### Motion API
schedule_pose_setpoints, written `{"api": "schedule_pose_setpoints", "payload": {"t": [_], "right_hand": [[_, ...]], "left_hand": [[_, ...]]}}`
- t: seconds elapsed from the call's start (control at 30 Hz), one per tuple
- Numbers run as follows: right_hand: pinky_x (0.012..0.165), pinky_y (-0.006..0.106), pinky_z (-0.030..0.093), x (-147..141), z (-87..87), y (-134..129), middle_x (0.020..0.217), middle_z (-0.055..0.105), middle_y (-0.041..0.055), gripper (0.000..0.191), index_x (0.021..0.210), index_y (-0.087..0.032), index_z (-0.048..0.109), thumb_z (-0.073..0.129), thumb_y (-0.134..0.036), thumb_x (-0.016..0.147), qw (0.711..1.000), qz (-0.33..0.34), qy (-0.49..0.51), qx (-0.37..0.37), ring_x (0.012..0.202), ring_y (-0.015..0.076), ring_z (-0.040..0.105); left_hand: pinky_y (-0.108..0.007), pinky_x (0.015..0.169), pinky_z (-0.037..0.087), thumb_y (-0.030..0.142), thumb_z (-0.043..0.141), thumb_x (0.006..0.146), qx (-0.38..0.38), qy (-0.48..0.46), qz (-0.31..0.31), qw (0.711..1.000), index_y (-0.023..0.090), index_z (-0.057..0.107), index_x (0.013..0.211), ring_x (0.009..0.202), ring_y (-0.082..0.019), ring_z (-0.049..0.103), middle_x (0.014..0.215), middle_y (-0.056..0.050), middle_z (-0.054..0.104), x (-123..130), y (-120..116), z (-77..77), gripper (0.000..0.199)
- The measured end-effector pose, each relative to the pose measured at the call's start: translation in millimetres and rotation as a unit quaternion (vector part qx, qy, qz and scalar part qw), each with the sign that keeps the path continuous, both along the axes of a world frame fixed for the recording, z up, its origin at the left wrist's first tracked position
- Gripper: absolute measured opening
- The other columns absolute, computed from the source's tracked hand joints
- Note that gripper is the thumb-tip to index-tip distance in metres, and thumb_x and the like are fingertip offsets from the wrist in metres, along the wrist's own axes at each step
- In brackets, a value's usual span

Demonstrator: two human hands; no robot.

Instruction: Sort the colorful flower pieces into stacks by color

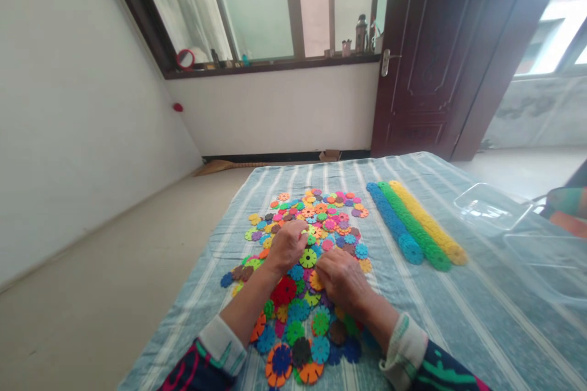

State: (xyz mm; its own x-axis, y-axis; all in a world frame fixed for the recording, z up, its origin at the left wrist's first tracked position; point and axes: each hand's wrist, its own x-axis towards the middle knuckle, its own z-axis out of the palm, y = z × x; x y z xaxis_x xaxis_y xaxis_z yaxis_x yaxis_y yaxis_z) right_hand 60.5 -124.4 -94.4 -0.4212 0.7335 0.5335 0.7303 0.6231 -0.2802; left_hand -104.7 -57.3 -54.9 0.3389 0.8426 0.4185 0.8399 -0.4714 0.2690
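A pile of colourful notched plastic discs (297, 310), the interlocking toy kind, lies spread over the striped tablecloth (440, 311). My left hand (288, 245) is over the middle of the pile, its fingers curled in a pinch. A yellow-green disc (308, 231) shows at its fingertips. To the right and a bit nearer, my right hand (343, 278) is closed, knuckles up, low over the discs. An orange disc (315, 281) lies partly under its fingers; what those fingers grip, if anything, is hidden. The two hands are apart.
Right of the pile lie three long rows of overlapping discs: blue (394, 220), green (413, 226) and yellow (426, 220). Clear plastic containers (493, 204) stand at the table's right side. Beyond the table are a dark red door (426, 55) and a broom (215, 166) on the floor.
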Motion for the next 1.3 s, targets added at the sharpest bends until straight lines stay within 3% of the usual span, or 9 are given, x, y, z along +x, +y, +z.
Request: {"api": "schedule_pose_setpoints", "payload": {"t": [0.17, 0.37, 0.57, 0.83, 1.1, 1.3], "right_hand": [[0.066, 0.028, 0.033, 1, -3.3, 4, 0.072, 0.06, 0.0019, 0.022, 0.067, -0.019, 0.059, 0.052, -0.016, 0.087, 1.0, 0.015, 0.005, 0.006, 0.073, 0.0156, 0.052], [0.063, 0.028, 0.032, 0, -5.5, 6, 0.072, 0.061, 0.0014, 0.018, 0.066, -0.019, 0.059, 0.058, -0.017, 0.084, 1.0, 0.011, 0.006, 0.016, 0.073, 0.0152, 0.052], [0.061, 0.029, 0.031, -2, -1.5, 7, 0.071, 0.061, 0.0015, 0.016, 0.066, -0.019, 0.06, 0.059, -0.016, 0.082, 1.0, 0.001, -0.006, 0.013, 0.071, 0.0151, 0.052], [0.06, 0.029, 0.03, -1, 5.3, 4, 0.072, 0.064, 0.002, 0.017, 0.066, -0.018, 0.062, 0.057, -0.017, 0.083, 1.0, -0.002, -0.02, 0.004, 0.07, 0.0151, 0.052], [0.061, 0.029, 0.031, 0, 8.5, 4, 0.074, 0.064, 0.0022, 0.016, 0.068, -0.018, 0.063, 0.058, -0.018, 0.083, 1.0, -0.001, -0.024, -0.01, 0.071, 0.015, 0.053], [0.059, 0.028, 0.03, 3, 8.7, 4, 0.072, 0.064, 0.0018, 0.016, 0.067, -0.018, 0.063, 0.058, -0.016, 0.082, 1.0, 0.002, -0.022, -0.004, 0.07, 0.0146, 0.054]], "left_hand": [[-0.036, 0.088, 0.048, 0.016, 0.051, 0.078, -0.077, 0.12, 0.083, 0.986, 0.016, 0.067, 0.098, 0.1, -0.026, 0.062, 0.101, -0.013, 0.07, 37, 29, 8.7, 0.025], [-0.04, 0.08, 0.049, 0.012, 0.044, 0.08, -0.085, 0.178, 0.155, 0.968, 0.012, 0.066, 0.093, 0.094, -0.029, 0.064, 0.096, -0.016, 0.069, 49, 44, 9.1, 0.026], [-0.038, 0.08, 0.049, 0.011, 0.037, 0.085, -0.074, 0.219, 0.15, 0.961, 0.014, 0.066, 0.099, 0.092, -0.027, 0.066, 0.095, -0.014, 0.07, 49, 38, 8.0, 0.033], [-0.029, 0.085, 0.048, 0.013, 0.047, 0.081, -0.085, 0.228, 0.162, 0.956, 0.016, 0.064, 0.108, 0.103, -0.022, 0.062, 0.108, -0.011, 0.067, 45, 43, 17.6, 0.032], [-0.036, 0.082, 0.05, 0.022, 0.048, 0.083, -0.121, 0.265, 0.162, 0.943, 0.015, 0.07, 0.094, 0.1, -0.025, 0.062, 0.108, -0.014, 0.064, 44, 58, 21.5, 0.025], [-0.038, 0.086, 0.05, 0.014, 0.042, 0.085, -0.12, 0.283, 0.118, 0.944, 0.009, 0.067, 0.1, 0.104, -0.026, 0.061, 0.108, -0.018, 0.064, 45, 56, 18.6, 0.029]]}}
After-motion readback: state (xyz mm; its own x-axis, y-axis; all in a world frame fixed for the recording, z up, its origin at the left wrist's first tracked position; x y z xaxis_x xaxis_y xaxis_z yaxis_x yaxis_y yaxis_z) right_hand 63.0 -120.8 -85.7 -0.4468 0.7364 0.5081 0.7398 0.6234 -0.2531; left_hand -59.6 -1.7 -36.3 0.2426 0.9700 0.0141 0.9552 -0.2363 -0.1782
